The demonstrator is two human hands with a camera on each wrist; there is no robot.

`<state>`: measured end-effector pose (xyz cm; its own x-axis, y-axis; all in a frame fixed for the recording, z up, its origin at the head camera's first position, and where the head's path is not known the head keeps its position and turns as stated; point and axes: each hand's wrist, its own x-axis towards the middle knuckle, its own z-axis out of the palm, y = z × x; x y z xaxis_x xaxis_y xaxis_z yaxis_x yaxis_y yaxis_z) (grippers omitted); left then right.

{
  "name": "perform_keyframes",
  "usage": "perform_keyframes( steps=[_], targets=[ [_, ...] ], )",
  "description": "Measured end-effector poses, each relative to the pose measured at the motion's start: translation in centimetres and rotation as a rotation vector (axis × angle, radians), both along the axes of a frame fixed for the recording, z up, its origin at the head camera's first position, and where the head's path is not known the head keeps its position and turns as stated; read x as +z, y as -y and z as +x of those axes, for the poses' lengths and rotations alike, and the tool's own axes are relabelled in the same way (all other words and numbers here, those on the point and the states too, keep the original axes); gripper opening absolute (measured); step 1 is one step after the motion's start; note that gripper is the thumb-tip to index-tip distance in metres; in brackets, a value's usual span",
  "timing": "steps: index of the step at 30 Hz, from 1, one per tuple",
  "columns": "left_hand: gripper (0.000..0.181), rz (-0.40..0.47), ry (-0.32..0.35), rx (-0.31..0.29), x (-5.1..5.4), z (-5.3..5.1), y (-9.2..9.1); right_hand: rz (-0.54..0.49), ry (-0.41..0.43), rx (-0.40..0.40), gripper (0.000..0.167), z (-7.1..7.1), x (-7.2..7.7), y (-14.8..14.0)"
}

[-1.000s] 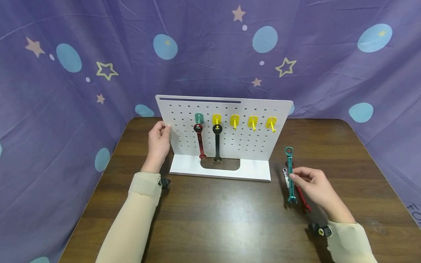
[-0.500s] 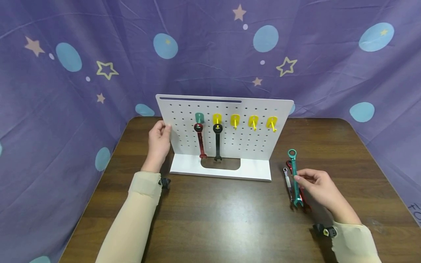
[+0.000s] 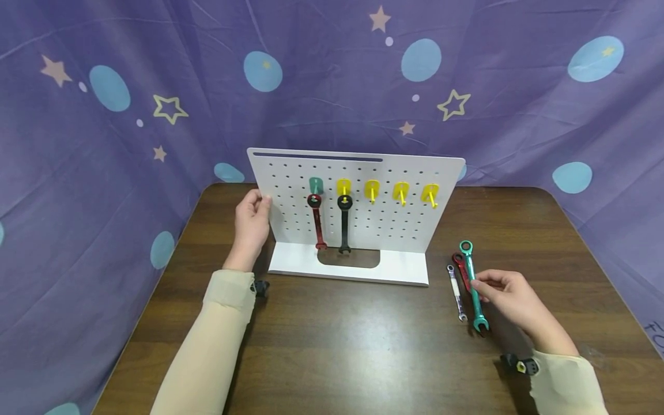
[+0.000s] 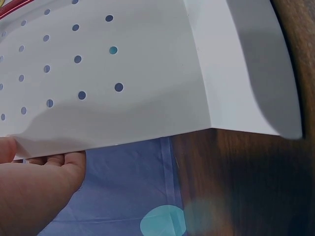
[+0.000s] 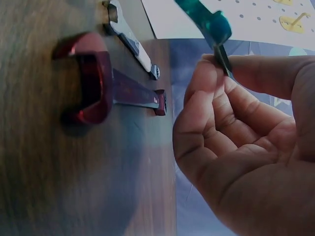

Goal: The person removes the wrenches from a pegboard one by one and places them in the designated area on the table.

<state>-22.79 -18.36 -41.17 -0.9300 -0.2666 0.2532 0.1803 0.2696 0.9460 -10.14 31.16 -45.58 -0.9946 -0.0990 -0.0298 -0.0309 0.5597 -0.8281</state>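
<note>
- The teal wrench is pinched mid-shaft by the closed fingers of the right hand, beyond the right side of the pegboard; with so narrow a hold, it could be swivelled by its end weight.
- The red wrench on the table could be knocked, being so near; clearance cannot be judged well.
- The pegboard's left edge is gripped by the left hand; by any jolt, the hung black wrench could be shaken loose.
</note>
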Motion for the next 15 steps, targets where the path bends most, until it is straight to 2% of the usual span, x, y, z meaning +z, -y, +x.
perform_keyframes(
  steps=[9, 15],
  targets=[
    [0.018, 0.003, 0.002, -0.007, 0.0, 0.0, -0.1, 0.048, 0.050, -0.016, 0.023, 0.2, -0.1, -0.8],
    [0.018, 0.007, 0.003, -0.005, 0.0, 0.0, -0.1, 0.065, 0.044, -0.004, 0.023, 0.3, -0.3, -1.6]
  ],
)
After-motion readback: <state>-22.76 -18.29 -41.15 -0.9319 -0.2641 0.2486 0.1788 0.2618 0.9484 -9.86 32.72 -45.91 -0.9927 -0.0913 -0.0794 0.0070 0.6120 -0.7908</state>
